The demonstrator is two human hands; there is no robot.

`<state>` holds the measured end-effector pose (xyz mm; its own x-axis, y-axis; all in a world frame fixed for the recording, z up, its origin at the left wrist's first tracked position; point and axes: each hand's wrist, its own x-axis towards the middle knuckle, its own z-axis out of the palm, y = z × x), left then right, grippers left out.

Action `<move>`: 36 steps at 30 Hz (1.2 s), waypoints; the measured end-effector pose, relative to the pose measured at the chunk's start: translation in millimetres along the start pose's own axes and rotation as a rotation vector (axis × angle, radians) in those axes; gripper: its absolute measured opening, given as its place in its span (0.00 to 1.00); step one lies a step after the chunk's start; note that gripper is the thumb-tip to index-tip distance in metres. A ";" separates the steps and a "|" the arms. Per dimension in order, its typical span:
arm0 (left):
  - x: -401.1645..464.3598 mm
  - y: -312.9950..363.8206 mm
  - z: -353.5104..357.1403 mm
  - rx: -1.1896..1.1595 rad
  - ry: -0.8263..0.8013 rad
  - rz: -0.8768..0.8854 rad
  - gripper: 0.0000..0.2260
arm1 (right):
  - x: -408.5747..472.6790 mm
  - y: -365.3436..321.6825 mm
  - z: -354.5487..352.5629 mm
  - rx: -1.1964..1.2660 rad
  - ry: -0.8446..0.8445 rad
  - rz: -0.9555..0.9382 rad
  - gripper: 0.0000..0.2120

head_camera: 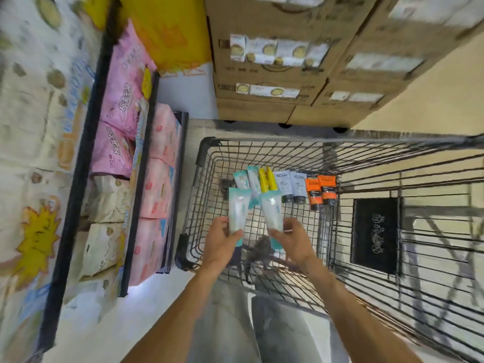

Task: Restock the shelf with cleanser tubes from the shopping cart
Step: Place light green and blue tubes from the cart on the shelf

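Both hands (258, 241) grip teal tubes (237, 209) above the cart (207, 153).

Pale, glossy floor (180, 98) runs between the fixtures. Far centre and right: stacked brown cardboard cartons (275, 74) with printed labels, resting on a low base with small black feet (285, 125). Left: black-edged tiered racks (78, 179) carrying pink soft packs (125, 100) and cream soft packs (104, 247). Far left: a yellow panel (162, 30). Right: a plain cream wall (432, 100)
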<state>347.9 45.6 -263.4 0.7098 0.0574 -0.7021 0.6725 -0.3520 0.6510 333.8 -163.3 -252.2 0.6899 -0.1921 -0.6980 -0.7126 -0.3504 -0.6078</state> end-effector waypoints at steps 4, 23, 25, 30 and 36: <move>-44.0 29.0 -8.1 -0.045 0.035 0.053 0.16 | -48.2 -32.7 -25.3 0.043 -0.011 -0.037 0.18; -227.4 25.8 0.0 -0.407 0.540 0.179 0.14 | -152.6 -102.3 -58.3 -0.235 -0.365 -0.526 0.13; -259.5 13.5 -3.6 -0.433 0.625 0.156 0.08 | -168.7 -102.5 -42.1 -0.306 -0.437 -0.580 0.14; -332.0 -33.0 -11.5 -0.584 0.854 0.123 0.11 | -224.7 -98.7 7.8 -0.437 -0.584 -0.684 0.17; -433.8 -117.6 -9.9 -0.713 1.143 0.044 0.17 | -320.5 -70.8 75.9 -0.598 -0.801 -0.865 0.15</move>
<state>-37.0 71.3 -32.5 0.2737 0.9223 -0.2728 0.3584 0.1654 0.9188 153.4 -7.4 -14.2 0.4774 0.8158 -0.3264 0.2255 -0.4728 -0.8518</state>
